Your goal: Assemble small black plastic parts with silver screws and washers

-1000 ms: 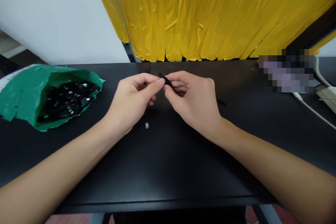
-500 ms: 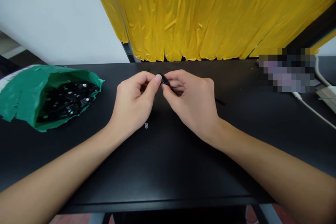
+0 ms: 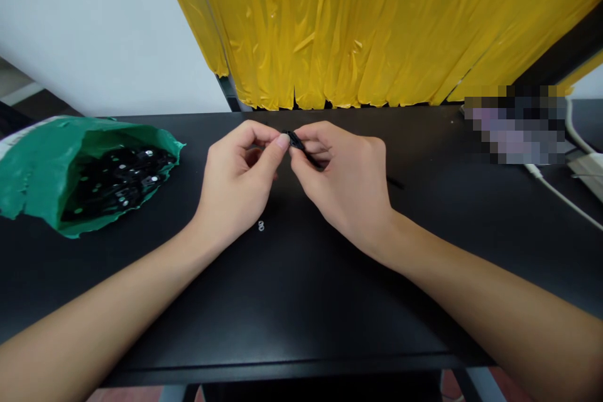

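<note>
Between my fingertips is a small black plastic part (image 3: 294,139), pinched from both sides above the black table. My left hand (image 3: 242,173) is closed, its thumb and forefinger on the part's left end. On the other end, my right hand (image 3: 346,179) grips the same part, with its thumb below and fingers curled behind. The fingers hide much of the part, so its exact kind is unclear. A tiny clear piece shaped like a figure eight (image 3: 260,225) lies on the table below my left hand. Behind my right hand a thin black stick (image 3: 396,183) lies partly hidden.
At the left an open green bag (image 3: 35,169) holds many black pieces with shiny round spots. A yellow plastic curtain (image 3: 377,31) hangs behind the black table (image 3: 292,314). At the right are a blurred-out object (image 3: 518,129) and a white cable (image 3: 565,198).
Both hands keep their pinch on the black part, which is tilted slightly so more of it shows. The view has shifted a little; the rest stays in place.
</note>
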`<state>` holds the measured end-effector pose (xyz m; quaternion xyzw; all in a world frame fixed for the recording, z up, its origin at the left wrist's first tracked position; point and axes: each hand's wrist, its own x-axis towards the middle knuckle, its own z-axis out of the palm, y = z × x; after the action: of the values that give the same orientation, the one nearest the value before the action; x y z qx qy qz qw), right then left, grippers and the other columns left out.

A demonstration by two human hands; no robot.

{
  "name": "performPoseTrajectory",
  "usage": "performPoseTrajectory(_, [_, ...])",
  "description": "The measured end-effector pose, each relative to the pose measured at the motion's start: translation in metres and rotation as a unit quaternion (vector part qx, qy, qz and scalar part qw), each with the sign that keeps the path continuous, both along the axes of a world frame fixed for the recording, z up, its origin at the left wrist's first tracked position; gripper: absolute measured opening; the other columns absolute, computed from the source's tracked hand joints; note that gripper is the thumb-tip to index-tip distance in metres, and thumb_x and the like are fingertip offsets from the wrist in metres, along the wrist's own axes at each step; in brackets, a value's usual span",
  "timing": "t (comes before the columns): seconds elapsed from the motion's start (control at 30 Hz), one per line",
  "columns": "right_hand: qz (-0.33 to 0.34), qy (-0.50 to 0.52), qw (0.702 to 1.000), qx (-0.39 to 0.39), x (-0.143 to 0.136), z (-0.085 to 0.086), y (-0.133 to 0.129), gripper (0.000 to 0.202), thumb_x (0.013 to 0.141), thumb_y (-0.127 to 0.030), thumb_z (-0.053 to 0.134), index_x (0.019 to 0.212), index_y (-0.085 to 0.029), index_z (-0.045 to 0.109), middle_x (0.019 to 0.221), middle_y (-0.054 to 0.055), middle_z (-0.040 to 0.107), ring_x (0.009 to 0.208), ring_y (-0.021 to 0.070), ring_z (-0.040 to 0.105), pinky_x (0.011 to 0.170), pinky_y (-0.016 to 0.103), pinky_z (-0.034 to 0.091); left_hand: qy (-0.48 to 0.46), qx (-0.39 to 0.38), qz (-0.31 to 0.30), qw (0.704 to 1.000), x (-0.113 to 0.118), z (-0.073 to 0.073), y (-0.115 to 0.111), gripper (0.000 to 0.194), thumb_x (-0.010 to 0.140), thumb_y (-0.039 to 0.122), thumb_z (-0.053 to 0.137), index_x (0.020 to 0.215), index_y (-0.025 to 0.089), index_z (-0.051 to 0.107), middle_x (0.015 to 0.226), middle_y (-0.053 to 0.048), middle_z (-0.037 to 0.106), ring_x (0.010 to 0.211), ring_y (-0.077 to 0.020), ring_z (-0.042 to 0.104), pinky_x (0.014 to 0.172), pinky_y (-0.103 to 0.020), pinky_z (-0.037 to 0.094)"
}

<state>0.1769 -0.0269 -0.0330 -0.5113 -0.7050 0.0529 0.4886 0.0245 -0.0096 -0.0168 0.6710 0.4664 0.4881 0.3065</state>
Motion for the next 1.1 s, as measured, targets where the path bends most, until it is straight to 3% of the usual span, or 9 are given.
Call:
performPoseTrajectory(0.37, [-0.017,-0.029,0.999,0.014,-0.0039,-0.0011,0.0016,0.015,0.097,-0.022,0.062,0.106,-0.021,0.073,0.090,0.004,0.080,0.087,0.0255,0.079,0.086,0.040,0.061,-0.002,0.002,0.001,1.000,-0.0021,-0.0085,-0.0003,0.017,0.102,0.032,0.061,0.087,0.023,0.064,0.072,0.002,0.060,0.061,-0.0134,0.053,0.057,-0.027,0.042])
performPoseTrajectory(0.73, [-0.013,-0.009,1.000,0.001,-0.0035,0.0007,0.0024,0.009,0.096,-0.023,0.064,0.099,-0.024,0.073,0.085,0.002,0.080,0.083,0.0241,0.079,0.083,0.039,0.062,-0.028,-0.021,0.007,0.999,0.0004,-0.0073,-0.0012,0.013,0.099,0.032,0.067,0.090,0.023,0.065,0.079,0.001,0.065,0.061,-0.0124,0.056,0.056,-0.025,0.045])
performPoseTrajectory(0.93, [-0.011,-0.002,1.000,0.000,-0.0028,0.0027,0.0011,0.010,0.097,-0.022,0.063,0.092,-0.024,0.072,0.086,0.002,0.080,0.081,0.0221,0.079,0.081,0.036,0.063,-0.028,-0.048,0.004,0.998,0.0016,-0.0026,-0.0016,0.022,0.098,0.037,0.069,0.082,0.022,0.066,0.063,0.002,0.059,0.055,-0.0132,0.051,0.051,-0.027,0.040])
performPoseTrajectory(1.1, [-0.012,-0.002,1.000,-0.001,-0.0024,0.0016,0.0016,0.009,0.097,-0.022,0.064,0.096,-0.024,0.072,0.086,0.002,0.080,0.082,0.0226,0.079,0.082,0.037,0.063,-0.029,-0.029,0.010,0.999,0.0002,-0.0024,-0.0008,0.020,0.094,0.036,0.075,0.081,0.022,0.069,0.066,0.002,0.062,0.056,-0.0124,0.052,0.052,-0.027,0.040])
